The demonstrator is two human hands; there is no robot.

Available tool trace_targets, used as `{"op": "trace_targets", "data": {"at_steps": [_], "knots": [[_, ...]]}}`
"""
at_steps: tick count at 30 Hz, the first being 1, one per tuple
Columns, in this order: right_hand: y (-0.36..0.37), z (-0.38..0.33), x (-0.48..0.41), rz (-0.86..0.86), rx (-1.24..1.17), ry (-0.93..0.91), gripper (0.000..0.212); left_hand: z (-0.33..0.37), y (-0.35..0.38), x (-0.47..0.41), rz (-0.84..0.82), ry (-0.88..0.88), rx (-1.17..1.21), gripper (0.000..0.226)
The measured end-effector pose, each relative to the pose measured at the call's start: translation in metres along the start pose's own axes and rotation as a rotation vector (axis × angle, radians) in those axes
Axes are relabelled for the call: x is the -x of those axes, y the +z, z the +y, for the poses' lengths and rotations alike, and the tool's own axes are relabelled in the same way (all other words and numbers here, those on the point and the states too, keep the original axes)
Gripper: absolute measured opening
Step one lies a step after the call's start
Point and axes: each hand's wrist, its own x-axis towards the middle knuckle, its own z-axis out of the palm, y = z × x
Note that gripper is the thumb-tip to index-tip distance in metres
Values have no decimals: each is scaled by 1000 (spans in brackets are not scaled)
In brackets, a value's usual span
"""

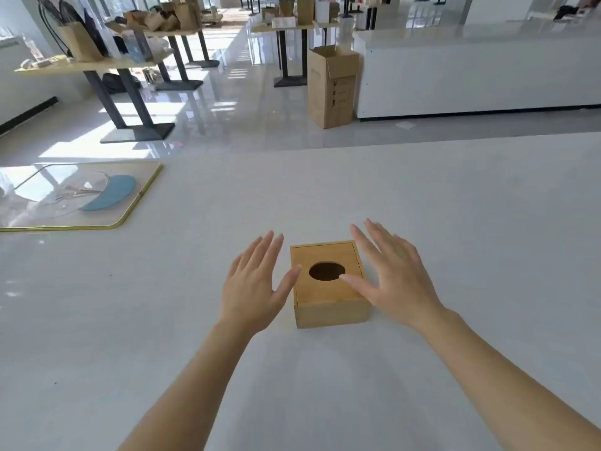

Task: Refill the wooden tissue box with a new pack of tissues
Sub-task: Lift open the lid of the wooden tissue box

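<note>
A square wooden tissue box (328,297) stands on the white table (455,206), its sliding lid on top with a dark oval hole in the middle. The hole looks empty. My left hand (252,284) hovers flat at the box's left side, fingers spread, thumb tip over the lid's left edge. On the other side my right hand (390,275) is held flat with fingers apart, its thumb over the lid near the hole. Neither hand grips anything. No tissue pack is in view.
A gold-rimmed mirror (140,196) lies flat on the table at the far left. Beyond the table's far edge are a tall cardboard carton (330,89) on the floor, a white counter (471,76) and tables with paper bags (81,43).
</note>
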Motion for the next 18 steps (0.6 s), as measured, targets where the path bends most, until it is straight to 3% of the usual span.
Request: {"op": "trace_targets", "data": {"at_steps": [9, 13, 18], "knots": [[11, 11, -35, -139, -33, -65, 49, 3, 19, -2, -135, -9, 135, 76], [19, 12, -53, -225, -3, -134, 46, 4, 25, 2, -200, 8, 153, 99], [29, 11, -66, -286, 18, -151, 46, -1, 31, 8, -229, 10, 119, 104]]}}
